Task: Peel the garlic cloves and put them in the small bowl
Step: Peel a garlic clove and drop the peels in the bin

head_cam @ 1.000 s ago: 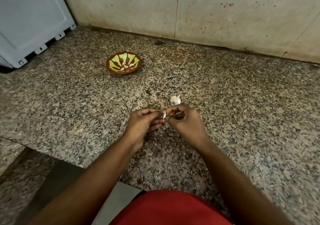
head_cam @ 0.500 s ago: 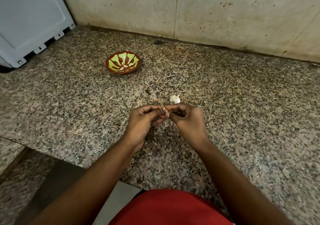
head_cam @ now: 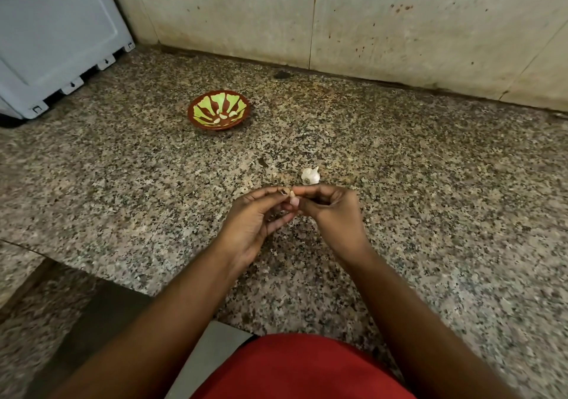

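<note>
Both hands meet over the middle of the granite counter. My left hand and my right hand pinch one small garlic clove between their fingertips. Most of the clove is hidden by the fingers. Just beyond the hands lies the rest of the white garlic bulb on the counter. The small brown bowl with green stripes stands further back to the left, with several peeled cloves inside.
A pale grey plastic crate stands at the back left corner. A stained tiled wall closes the counter at the back. The counter's front edge runs near my red clothing.
The hands stay together on the clove and have shifted slightly; the fingertips have turned the clove a little. Bowl and bulb have not moved.
</note>
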